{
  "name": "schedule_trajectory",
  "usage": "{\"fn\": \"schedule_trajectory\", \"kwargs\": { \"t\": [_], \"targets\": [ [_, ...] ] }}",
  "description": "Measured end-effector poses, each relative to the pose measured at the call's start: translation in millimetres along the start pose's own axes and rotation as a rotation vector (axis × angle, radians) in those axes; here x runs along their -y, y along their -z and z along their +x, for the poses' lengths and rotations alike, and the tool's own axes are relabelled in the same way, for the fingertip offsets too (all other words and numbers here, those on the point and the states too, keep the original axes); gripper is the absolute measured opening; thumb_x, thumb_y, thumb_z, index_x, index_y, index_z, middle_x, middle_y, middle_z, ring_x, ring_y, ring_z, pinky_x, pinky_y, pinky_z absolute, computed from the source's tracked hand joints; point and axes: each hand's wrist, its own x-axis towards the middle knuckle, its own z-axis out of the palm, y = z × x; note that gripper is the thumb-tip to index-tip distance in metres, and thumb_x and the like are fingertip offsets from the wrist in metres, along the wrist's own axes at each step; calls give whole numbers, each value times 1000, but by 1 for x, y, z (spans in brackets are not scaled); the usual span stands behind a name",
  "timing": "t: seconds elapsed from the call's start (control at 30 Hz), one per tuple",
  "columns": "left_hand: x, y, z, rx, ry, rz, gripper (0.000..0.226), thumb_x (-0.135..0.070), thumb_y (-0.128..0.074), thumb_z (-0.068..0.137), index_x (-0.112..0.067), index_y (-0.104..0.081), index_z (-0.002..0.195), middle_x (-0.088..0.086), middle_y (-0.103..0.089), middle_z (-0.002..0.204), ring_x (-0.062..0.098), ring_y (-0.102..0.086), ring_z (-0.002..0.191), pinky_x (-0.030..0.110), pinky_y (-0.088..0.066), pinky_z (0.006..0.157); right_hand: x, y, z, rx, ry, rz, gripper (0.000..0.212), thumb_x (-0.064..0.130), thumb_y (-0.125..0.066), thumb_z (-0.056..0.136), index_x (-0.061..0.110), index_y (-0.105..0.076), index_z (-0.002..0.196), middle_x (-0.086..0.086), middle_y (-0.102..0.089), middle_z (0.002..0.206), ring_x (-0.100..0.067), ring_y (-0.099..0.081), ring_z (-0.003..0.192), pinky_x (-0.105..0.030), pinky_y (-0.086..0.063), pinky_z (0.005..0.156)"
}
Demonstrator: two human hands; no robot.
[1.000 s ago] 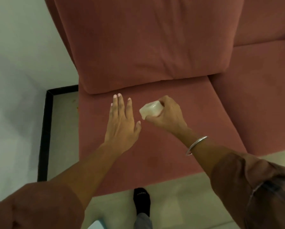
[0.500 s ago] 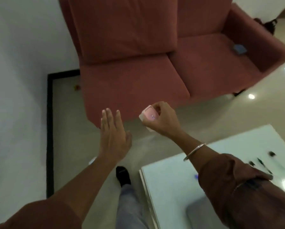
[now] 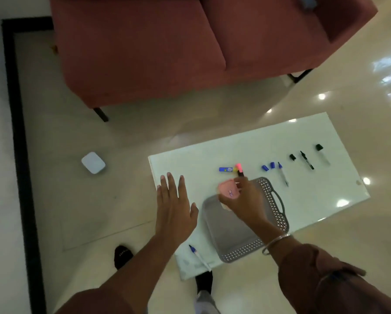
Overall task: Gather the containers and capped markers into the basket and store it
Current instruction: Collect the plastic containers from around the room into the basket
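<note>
The right hand (image 3: pixel 242 198) grips a small pink-lidded plastic container (image 3: pixel 228 191) over the grey perforated plastic basket (image 3: pixel 239 232) on the white table (image 3: pixel 314 141) — left hand (image 3: pixel 175 207) spread, empty. Next, likely: lower and release it.

Illumination is dim and warm indoors. Bright specular spots and a window reflection glare on the polished floor (image 3: pixel 357 87) at right — smaller highlights on the glossy white table (image 3: pixel 326 200). Motion blur softens the whole frame; wide-angle distortion bends edges — especially the black floor border (image 3: pixel 15 132).
</note>
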Motion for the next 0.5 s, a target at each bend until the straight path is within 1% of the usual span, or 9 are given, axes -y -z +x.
{"fn": "schedule_trajectory", "kwargs": {
  "t": [0.07,0.1,0.17,0.2,0.3,0.37,0.43,0.5],
  "targets": [
    [-12,-42,-5,-9,15,29,85,-36,-64,90,-1,-28,159,33,-20,166,50,-19,155,60,-29,123,-44,-25,5,36,-9,-1,63,46,-93,65,20,-63,113,4,-71,98,-18,-70,88,-36,-59,77],
    [-15,-63,-5,-19,26,49,86,-36,-64,91,-1,-27,160,33,-18,166,49,-18,156,59,-27,124,-66,-40,10,56,-6,5,63,48,-92,63,22,-62,111,5,-70,97,-18,-70,88,-38,-59,76],
    [-18,-98,-6,-15,45,73,86,-35,-64,90,-1,-27,160,32,-17,167,47,-15,157,57,-24,125,-100,-66,21,83,-7,1,65,54,-87,60,25,-60,112,4,-70,99,-19,-70,89,-38,-60,77],
    [-21,-114,-7,-15,49,85,85,-35,-64,91,-1,-27,160,32,-17,167,46,-15,157,57,-23,125,-115,-75,25,91,3,-16,66,53,-86,62,24,-60,115,2,-70,102,-21,-70,92,-36,-58,79],
    [-26,-141,-8,-25,54,141,80,-32,-58,92,-1,-28,160,29,-16,168,43,-13,158,55,-21,126,-139,-96,35,120,20,-49,65,46,-87,70,18,-57,121,-3,-65,113,-25,-67,100,-31,-50,80],
    [-26,-154,-6,-38,66,171,77,-29,-54,92,-2,-30,159,27,-17,169,42,-13,158,54,-20,126,-148,-112,41,124,16,-46,66,47,-87,73,17,-56,123,-4,-63,116,-26,-66,102,-30,-48,79],
    [-23,-163,-6,-45,87,188,76,-27,-49,90,-1,-31,159,28,-18,168,43,-15,157,54,-21,126,-153,-127,44,113,22,-43,68,50,-87,72,17,-54,122,-5,-62,116,-29,-65,104,-35,-52,83],
    [-19,-168,-8,-36,95,210,76,-25,-54,91,-1,-31,159,28,-18,168,44,-15,157,55,-22,126,-158,-138,45,107,11,-30,71,51,-87,72,17,-53,123,-6,-62,118,-30,-65,105,-40,-55,85]
  ]
}}
